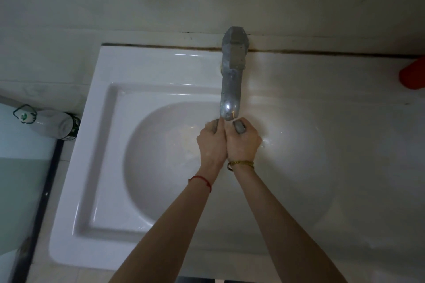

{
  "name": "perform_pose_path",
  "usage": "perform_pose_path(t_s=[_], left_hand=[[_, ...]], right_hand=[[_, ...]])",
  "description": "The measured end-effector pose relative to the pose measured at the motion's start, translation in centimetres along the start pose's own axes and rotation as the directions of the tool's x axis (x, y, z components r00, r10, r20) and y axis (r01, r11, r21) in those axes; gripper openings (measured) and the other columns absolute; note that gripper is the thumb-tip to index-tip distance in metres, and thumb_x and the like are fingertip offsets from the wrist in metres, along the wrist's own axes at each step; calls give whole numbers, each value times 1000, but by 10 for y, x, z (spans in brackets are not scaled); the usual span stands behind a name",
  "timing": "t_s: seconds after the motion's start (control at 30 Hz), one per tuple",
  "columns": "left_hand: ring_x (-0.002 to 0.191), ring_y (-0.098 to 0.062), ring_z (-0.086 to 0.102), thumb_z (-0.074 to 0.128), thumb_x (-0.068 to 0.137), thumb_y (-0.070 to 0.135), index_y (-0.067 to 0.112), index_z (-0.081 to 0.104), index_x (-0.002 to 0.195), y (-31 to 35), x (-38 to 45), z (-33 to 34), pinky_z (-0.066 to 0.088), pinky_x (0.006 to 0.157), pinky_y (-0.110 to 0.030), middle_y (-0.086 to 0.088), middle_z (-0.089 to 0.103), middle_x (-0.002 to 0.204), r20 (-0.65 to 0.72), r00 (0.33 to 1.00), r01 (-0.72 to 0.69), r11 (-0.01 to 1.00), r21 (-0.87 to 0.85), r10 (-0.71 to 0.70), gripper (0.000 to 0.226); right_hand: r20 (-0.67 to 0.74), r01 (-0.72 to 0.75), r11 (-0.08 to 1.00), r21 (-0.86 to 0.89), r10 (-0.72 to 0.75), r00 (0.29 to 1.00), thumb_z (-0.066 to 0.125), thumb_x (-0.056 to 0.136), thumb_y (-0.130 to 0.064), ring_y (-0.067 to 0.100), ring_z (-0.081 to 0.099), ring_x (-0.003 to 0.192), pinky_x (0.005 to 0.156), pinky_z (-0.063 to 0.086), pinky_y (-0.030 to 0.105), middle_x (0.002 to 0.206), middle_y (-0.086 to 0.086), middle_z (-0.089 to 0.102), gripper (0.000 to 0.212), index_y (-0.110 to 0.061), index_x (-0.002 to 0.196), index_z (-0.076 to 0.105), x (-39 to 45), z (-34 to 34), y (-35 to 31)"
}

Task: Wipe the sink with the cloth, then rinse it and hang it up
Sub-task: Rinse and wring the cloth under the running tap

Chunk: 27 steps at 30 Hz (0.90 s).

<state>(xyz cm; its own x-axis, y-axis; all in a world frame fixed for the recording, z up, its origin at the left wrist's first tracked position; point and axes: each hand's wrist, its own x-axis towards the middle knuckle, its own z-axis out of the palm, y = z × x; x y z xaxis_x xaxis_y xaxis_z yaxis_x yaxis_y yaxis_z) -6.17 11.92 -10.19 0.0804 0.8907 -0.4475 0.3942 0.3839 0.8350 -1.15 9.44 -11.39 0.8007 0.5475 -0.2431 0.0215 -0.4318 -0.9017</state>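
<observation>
Wringing is how I read the grip: my left hand (pixel 211 142) and right hand (pixel 243 142) press side by side, knuckles up, each curled tight round an end of the grey cloth (pixel 239 127), which shows only as small wads poking out past the fingers. Just beyond the grip, nearly touching the cloth, hangs the spout of the metal faucet (pixel 231 80), which runs back to the wall. I cannot tell whether water is running. Below the grip lies the round bowl of the white sink (pixel 108 145), wet-looking under my hands. Behind the grip, a red string (pixel 202 181) circles my left wrist and a yellow band (pixel 241 163) my right. Right of the grip, the pale surface (pixel 333 89) extends from the sink, and at its far right edge sits a red object (pixel 412 74), cut off by the frame. Far left of the grip, beyond the sink's rim, a bottle (pixel 49 125) with a green-and-white label lies on its side next to a glass panel (pixel 20 167).
</observation>
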Motion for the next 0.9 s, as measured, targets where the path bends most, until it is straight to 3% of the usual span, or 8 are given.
perform_pose_path(t_s=[0.13, 0.3, 0.43, 0.5, 0.6, 0.7, 0.77, 0.9], left_hand=[[50, -12, 37, 52, 90, 7, 13, 39, 54, 5, 3, 0, 36, 49, -26, 1, 42, 52, -12, 1000, -1, 999, 41, 2, 39], [49, -9, 40, 52, 97, 22, 13, 42, 61, 0, 2, -8, 36, 46, -20, 1, 45, 56, 99, 992, -81, 993, 86, 73, 38], [59, -6, 46, 48, 100, 24, 9, 51, 82, -6, 4, -17, 40, 56, -19, 2, 52, 70, 91, 992, -87, 996, -18, 89, 24], [73, -3, 58, 51, 99, 22, 13, 58, 96, -7, 7, -21, 50, 68, -19, 6, 61, 82, 116, 987, -99, 990, -103, 111, 12], [87, -6, 65, 54, 99, 20, 21, 60, 106, -9, 3, -21, 57, 76, -23, 5, 67, 95, 166, 971, -143, 974, -176, 173, 10], [71, -11, 63, 47, 102, 25, 31, 53, 95, -11, -1, -14, 55, 62, -31, 3, 64, 82, 110, 960, -260, 966, 6, 258, 11], [69, -18, 61, 41, 100, 34, 26, 50, 93, -9, 1, -11, 53, 59, -40, 1, 62, 80, 65, 951, -308, 938, 158, 302, 14], [65, -18, 59, 41, 94, 45, 19, 53, 98, 3, -1, -8, 49, 57, -36, 0, 60, 75, 73, 946, -321, 884, 340, 316, 29]], right_hand=[[20, -76, 997, 12, 75, 997, 51, 89, -5, 6, 37, 43, 47, 30, 18, 48, -4, 39, 44, -20, 50, 37, 4, 0, -4], [146, -13, 991, 132, -7, 989, 46, 81, -20, 6, 31, 50, 52, 28, 26, 51, -10, 33, 30, -23, 54, 33, 2, -7, 1], [359, 94, 996, 1, -88, 929, 43, 81, -53, 1, 48, 60, 58, 41, 22, 65, -18, 51, 13, -43, 73, 43, -1, -24, 4], [405, 54, 994, -92, -12, 914, 41, 81, -71, 9, 63, 69, 58, 55, 31, 83, -11, 64, 26, -49, 92, 44, -4, -30, 4], [418, -109, 991, -77, 131, 899, 41, 94, -58, 25, 68, 55, 44, 57, 41, 83, 9, 68, 32, -35, 114, 44, -7, -33, -4], [397, -116, 993, 22, 98, 912, 40, 100, -41, 23, 66, 51, 39, 53, 35, 82, 7, 64, 17, -33, 114, 46, -8, -31, -8], [369, -88, 993, 73, 56, 928, 41, 101, -36, 23, 66, 55, 40, 51, 32, 84, 6, 64, 13, -33, 111, 48, -8, -25, -4], [219, -72, 991, 113, 46, 975, 51, 95, -40, 17, 62, 68, 62, 54, 35, 74, -5, 64, 14, -32, 84, 54, -4, -15, 4]])
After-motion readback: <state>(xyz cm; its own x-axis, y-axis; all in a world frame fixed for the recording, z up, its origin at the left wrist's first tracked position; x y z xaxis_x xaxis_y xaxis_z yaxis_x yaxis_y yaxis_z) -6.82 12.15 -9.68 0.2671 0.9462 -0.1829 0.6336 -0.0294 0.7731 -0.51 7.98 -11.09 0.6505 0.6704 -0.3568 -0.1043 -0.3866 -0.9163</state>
